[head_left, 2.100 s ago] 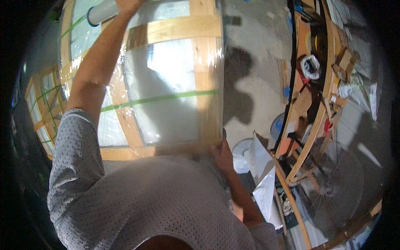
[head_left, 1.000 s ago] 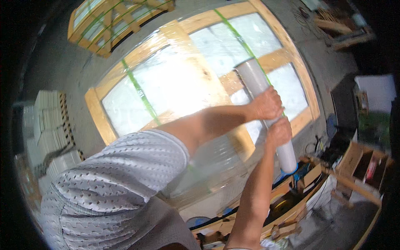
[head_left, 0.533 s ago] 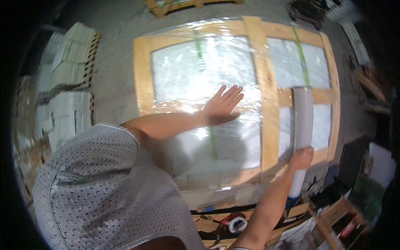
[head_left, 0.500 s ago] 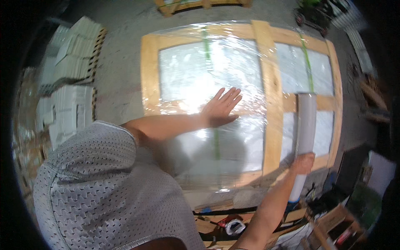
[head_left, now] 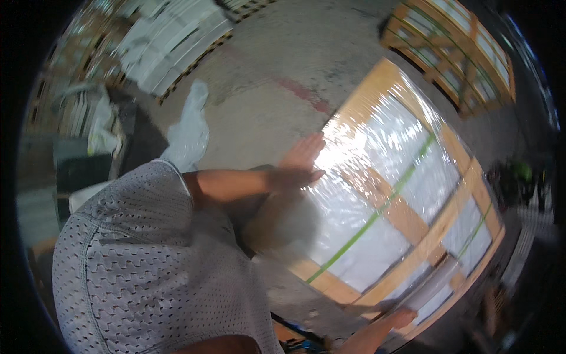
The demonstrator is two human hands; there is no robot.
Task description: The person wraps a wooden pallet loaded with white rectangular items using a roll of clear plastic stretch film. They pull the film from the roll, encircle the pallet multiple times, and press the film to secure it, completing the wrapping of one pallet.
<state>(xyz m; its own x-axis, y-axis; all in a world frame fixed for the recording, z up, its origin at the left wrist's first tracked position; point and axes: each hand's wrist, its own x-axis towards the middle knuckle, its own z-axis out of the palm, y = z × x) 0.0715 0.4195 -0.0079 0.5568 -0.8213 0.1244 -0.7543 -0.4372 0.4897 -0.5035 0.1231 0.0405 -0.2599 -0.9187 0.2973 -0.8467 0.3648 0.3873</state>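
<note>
A wooden crate [head_left: 445, 239] with pale panels fills the right half of the view, covered in shiny clear film and crossed by green straps. My left hand [head_left: 302, 159] lies along its left edge, fingers stretched out, holding nothing. At the near right corner, my right hand [head_left: 404, 318] grips the lower end of a roll of stretch film [head_left: 435, 287]. That roll slants over the crate's near right part. Glare on the film hides whether my left palm presses on it.
Another strapped wooden crate [head_left: 451, 56] stands at the far right. White stacked slabs [head_left: 177, 44] sit at the far left, above a striped edge. Crumpled plastic film [head_left: 190, 127] lies on the concrete floor [head_left: 253, 112]. Dark equipment [head_left: 522, 177] is at the right rim.
The view has swung left, so the crate appears tilted and further right. My left hand has gone from above the crate's middle to its left edge. My right hand keeps hold of the roll.
</note>
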